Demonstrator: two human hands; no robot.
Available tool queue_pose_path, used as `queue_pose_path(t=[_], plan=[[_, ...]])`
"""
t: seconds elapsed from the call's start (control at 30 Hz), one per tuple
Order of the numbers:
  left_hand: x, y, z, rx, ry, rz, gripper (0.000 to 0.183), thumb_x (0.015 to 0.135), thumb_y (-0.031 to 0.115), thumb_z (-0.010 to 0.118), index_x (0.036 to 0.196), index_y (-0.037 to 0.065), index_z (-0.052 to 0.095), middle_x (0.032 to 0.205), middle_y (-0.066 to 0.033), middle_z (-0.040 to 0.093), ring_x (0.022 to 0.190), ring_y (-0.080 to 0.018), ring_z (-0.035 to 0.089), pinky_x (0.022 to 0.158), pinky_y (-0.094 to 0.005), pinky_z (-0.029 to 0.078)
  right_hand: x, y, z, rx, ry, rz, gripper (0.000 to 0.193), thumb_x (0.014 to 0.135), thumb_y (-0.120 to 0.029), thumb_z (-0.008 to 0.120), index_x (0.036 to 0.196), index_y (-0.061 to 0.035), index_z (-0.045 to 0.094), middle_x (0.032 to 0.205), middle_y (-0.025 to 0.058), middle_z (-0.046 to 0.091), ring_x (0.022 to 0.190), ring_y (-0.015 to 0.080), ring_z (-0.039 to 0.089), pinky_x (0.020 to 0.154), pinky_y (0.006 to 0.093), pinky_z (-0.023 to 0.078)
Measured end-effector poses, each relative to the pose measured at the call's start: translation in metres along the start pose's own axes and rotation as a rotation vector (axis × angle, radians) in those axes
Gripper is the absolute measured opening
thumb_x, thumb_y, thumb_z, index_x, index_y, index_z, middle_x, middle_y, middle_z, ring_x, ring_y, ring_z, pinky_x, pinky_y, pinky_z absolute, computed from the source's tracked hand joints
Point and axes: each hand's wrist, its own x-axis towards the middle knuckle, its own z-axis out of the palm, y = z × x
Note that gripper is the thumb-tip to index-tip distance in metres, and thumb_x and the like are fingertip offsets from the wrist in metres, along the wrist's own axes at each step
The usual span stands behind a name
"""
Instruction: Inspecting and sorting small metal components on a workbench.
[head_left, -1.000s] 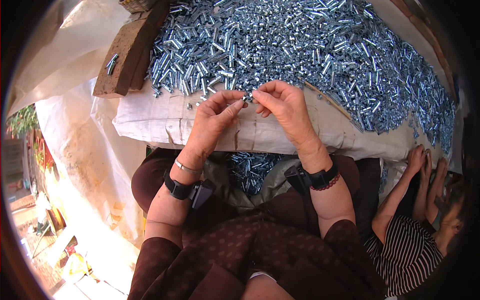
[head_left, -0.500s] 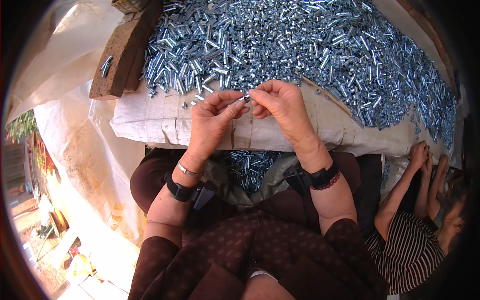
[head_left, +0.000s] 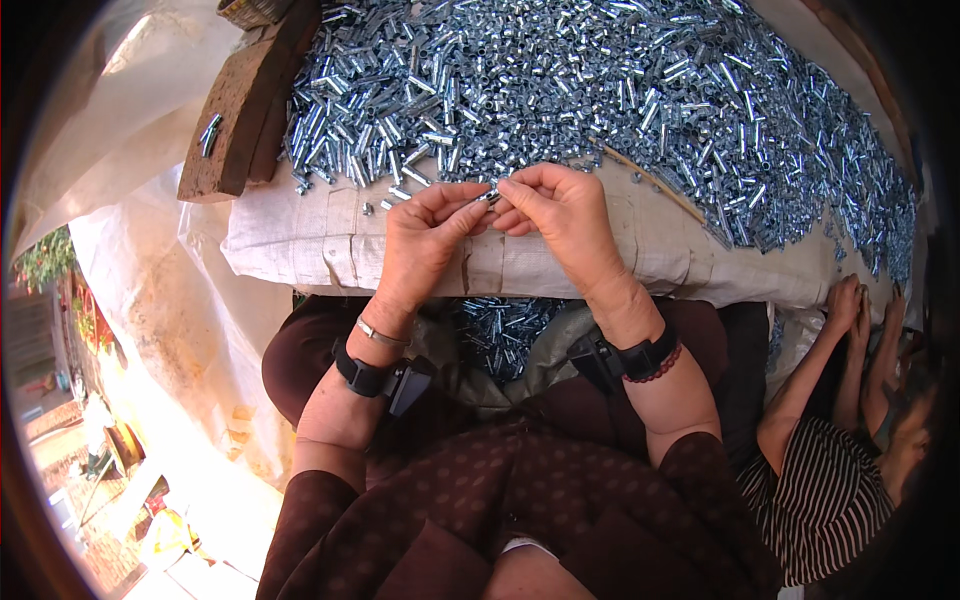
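Note:
Both hands meet at the near edge of a wide heap of small silvery metal tubes and short sleeves [head_left: 480,90]. Between thumb and forefinger my left hand [head_left: 432,230] pinches a small shiny metal sleeve [head_left: 490,197]. The fingertips of my right hand [head_left: 565,215] are closed at the sleeve's other end, partly covering it. Whether a second small piece sits in the right fingertips cannot be made out. A few loose pieces lie on the pale cloth [head_left: 300,235] near my left hand.
A thick wooden beam [head_left: 225,130] with two tubes on it borders the heap on the left. A thin stick [head_left: 655,185] lies at the heap's near edge. More metal pieces [head_left: 505,335] lie below, between my knees. At right, another person's hands [head_left: 850,305] rest by the cloth's edge.
My hands stay at nearly the same place, with the fingertips shifting slightly around the sleeve. The co-worker's hands at right have moved a little.

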Motion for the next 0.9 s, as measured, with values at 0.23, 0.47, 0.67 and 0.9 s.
queue_pose_path(t=[0.23,0.47,0.67,0.9], plan=[[-0.001,-0.003,0.001,-0.054,-0.015,-0.014,0.023,0.088,0.005,0.061,0.108,-0.006,0.061,0.095,-0.0124,0.068,0.084,-0.013,0.065,0.078,-0.0233,0.053,-0.004,0.003,0.002,-0.049,0.02,-0.055,0.018,0.088,-0.013,0.062,0.088,0.0051,0.062,0.076,0.0101,0.067,0.063,0.0142,0.066,0.053,0.022,0.052],[-0.002,-0.007,-0.001,-0.085,-0.015,-0.032,0.023,0.088,0.004,0.061,0.108,-0.006,0.06,0.095,-0.0128,0.068,0.084,-0.0136,0.065,0.078,-0.0238,0.053,-0.005,0.007,0.004,-0.059,0.024,-0.024,0.019,0.089,-0.016,0.062,0.09,0.003,0.062,0.075,0.0084,0.066,0.062,0.0127,0.064,0.055,0.021,0.05],[-0.002,-0.007,-0.002,-0.103,-0.034,-0.029,0.023,0.088,0.005,0.062,0.108,-0.006,0.06,0.096,-0.0133,0.068,0.086,-0.0138,0.065,0.079,-0.0243,0.053,-0.005,0.003,0.007,0.014,0.013,0.044,0.018,0.088,-0.015,0.064,0.09,0.0034,0.063,0.073,0.0078,0.065,0.061,0.0117,0.063,0.054,0.0211,0.05],[-0.02,0.018,-0.012,0.068,-0.394,-0.121,0.022,0.085,0.008,0.067,0.104,-0.003,0.064,0.096,-0.0077,0.068,0.084,-0.012,0.065,0.077,-0.0228,0.052,0.001,-0.016,-0.016,-0.254,0.041,-0.065,0.017,0.084,-0.013,0.067,0.086,0.0045,0.065,0.071,0.0063,0.065,0.056,0.0099,0.061,0.049,0.0204,0.048]])
